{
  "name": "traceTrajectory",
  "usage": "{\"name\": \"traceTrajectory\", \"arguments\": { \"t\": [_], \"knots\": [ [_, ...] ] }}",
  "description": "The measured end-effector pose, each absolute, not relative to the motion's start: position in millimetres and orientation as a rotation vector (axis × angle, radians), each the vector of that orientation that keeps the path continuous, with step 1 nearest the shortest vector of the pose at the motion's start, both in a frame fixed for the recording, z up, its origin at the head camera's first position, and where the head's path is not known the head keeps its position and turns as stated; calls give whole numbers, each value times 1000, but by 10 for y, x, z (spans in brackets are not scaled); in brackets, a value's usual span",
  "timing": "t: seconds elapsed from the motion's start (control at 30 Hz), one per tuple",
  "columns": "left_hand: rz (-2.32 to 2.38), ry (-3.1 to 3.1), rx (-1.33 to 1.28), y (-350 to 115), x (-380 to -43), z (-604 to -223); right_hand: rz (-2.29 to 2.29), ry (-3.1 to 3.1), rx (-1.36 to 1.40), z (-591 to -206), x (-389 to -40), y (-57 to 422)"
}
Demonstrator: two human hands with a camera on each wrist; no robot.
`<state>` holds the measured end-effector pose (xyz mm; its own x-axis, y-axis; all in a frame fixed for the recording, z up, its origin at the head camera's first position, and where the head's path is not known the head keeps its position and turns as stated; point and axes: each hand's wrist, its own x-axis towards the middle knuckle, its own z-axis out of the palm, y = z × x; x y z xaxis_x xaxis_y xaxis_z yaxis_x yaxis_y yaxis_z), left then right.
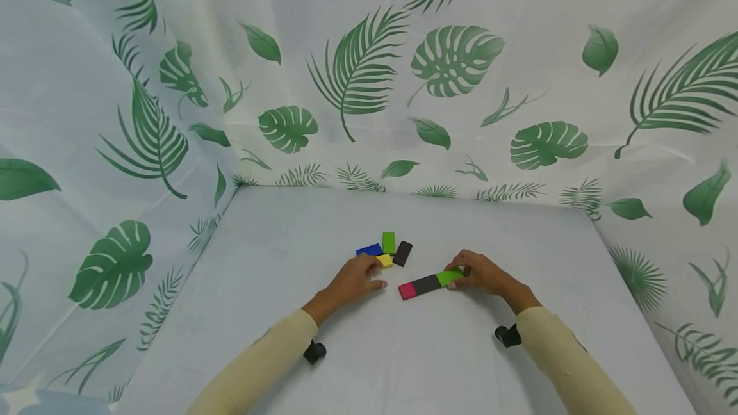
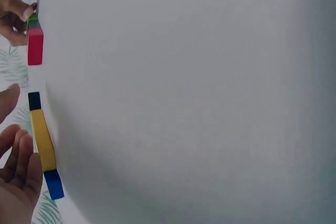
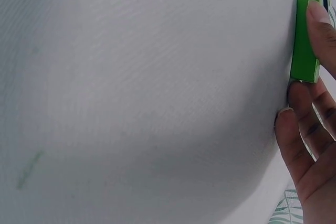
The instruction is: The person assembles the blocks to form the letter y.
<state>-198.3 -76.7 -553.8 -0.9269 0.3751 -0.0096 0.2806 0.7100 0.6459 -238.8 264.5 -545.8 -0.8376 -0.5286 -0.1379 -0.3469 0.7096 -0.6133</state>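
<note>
Beige fabric sleeves enter at the lower left and lower right of the frame. Right hand, right of lower centre: thumb and fingers pinch a bright-green rectangular block — the right end of a row with black and red rectangular blocks. Left hand, lower centre: fingers curved, thumb apart — contact with the yellow rectangular block cannot be determined.

Booth-like space, leaf-print drapes, white surface
</note>
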Motion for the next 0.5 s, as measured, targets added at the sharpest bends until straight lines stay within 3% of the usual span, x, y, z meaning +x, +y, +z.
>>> {"name": "traceTrajectory", "arguments": {
  "t": [0.5],
  "knots": [
    [814,3001,531,-762,-2168,-5611,-856,2620,-674,-5476,-2376,2647]
  ]
}}
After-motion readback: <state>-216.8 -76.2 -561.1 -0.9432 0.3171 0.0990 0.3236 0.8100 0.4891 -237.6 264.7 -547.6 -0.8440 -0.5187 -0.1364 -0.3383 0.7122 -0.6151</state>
